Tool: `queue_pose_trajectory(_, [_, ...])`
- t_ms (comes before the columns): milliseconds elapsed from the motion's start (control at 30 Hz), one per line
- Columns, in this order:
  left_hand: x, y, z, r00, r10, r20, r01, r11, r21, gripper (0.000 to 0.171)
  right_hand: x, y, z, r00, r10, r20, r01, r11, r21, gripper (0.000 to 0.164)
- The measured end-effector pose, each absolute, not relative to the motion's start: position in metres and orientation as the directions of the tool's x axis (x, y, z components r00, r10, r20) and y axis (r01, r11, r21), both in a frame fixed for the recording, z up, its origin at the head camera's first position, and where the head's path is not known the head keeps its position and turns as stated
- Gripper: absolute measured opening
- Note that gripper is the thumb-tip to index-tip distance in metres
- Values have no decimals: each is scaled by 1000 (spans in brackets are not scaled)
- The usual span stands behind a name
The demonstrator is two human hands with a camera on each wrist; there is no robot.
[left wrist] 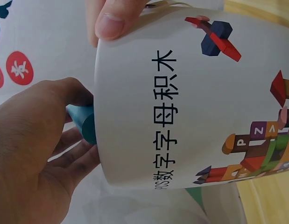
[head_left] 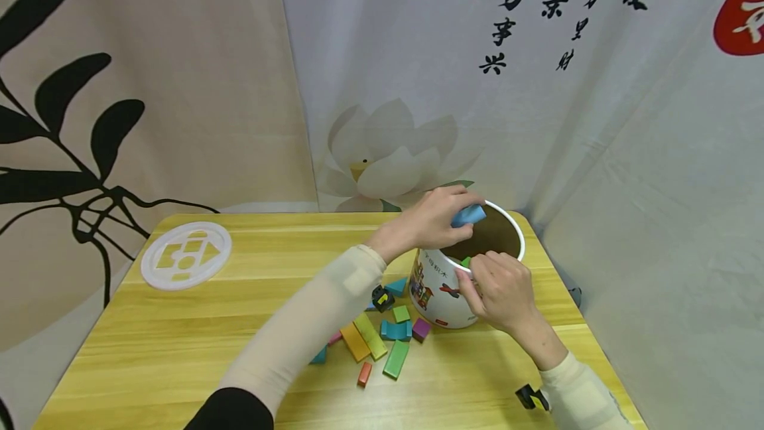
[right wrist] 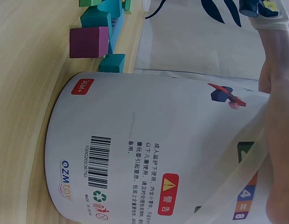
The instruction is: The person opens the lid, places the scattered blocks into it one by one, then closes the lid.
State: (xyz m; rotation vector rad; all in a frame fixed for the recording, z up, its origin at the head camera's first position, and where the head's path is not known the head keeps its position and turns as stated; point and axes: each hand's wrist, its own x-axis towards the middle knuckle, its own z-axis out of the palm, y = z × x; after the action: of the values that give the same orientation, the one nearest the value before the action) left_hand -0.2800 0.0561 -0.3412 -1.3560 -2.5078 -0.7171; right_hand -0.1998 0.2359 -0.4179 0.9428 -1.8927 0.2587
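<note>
My left hand [head_left: 437,219] holds a blue cylinder block [head_left: 469,215] at the mouth of a white toy-block bucket [head_left: 440,292]. In the left wrist view, the cylinder [left wrist: 84,122] sits between thumb and fingers, right by the rim. My right hand [head_left: 506,287] grips the bucket's near rim, its thumb on the outer wall. The bucket stands on the table, printed with block pictures and writing. Just inside the rim a bit of a green block [head_left: 466,262] shows; the bottom is hidden.
Several loose blocks lie left of the bucket, among them a yellow-green plank [head_left: 370,336], a green plank [head_left: 396,359], a blue arch [head_left: 396,330] and a purple block [head_left: 420,329]. A white lid with cut-out shapes [head_left: 223,251] lies at the back left. Curtains hang behind the table [head_left: 149,350].
</note>
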Motion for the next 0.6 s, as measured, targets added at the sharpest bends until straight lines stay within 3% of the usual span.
queue_pose_trajectory(333, [-280, 59, -345, -571, 733, 370, 820, 492, 292, 57, -200, 236, -418, -233, -503, 832, -702, 680, 214, 44])
queue_pose_trajectory(600, [-280, 54, -347, -621, 711, 331, 783, 580, 223, 72, -201, 236, -418, -225, -503, 835, -703, 677, 218, 43])
